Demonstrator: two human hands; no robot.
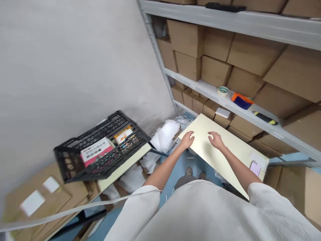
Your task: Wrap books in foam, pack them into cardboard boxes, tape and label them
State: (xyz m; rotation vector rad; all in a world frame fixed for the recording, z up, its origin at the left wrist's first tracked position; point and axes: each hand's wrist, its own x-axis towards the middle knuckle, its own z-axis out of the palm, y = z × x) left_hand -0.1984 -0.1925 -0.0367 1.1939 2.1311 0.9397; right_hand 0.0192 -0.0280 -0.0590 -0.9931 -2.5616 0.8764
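The left hand (187, 140) and the right hand (217, 140) are resting apart on a cream board (220, 160), with their fingers (192, 134) spread open and lying on its surface, gripping nothing. The board is slanting just below a metal shelf (198, 87) that is carrying cardboard boxes (215, 70), a tape roll (222, 91) and a blue-and-orange object (242, 101). A black plastic crate (105, 125) holding books (96, 150) is sitting tilted to the left, well apart from both hands.
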